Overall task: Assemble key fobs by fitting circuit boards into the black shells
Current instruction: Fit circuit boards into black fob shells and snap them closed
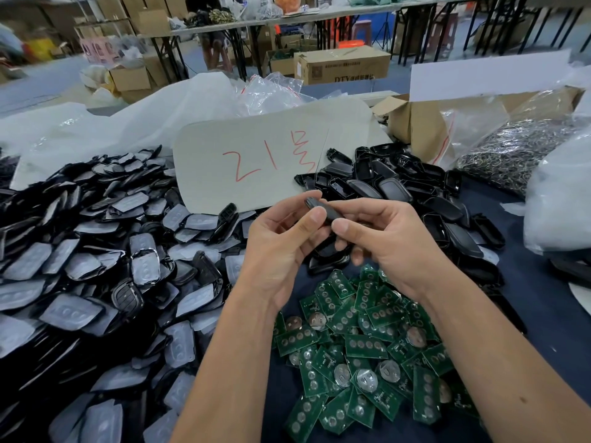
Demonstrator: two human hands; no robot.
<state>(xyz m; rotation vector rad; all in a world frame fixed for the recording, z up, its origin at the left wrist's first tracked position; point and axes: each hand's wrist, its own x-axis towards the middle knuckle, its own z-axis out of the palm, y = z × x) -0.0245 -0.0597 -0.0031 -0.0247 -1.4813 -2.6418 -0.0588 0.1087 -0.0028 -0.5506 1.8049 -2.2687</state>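
Pinching a black key fob shell (319, 208) between them, the left hand (281, 251) and right hand (383, 241) hold it edge-on above the worktop (527, 282). Below the wrists lies a heap of green circuit boards (361, 353). Black shells with grey button pads (89, 276) pile to the left, more empty black shells (399, 180) behind, beside a cardboard sheet marked in red (256, 161).

Green circuit boards (361, 346) — black shells (399, 183) — navy tablecloth (537, 282).
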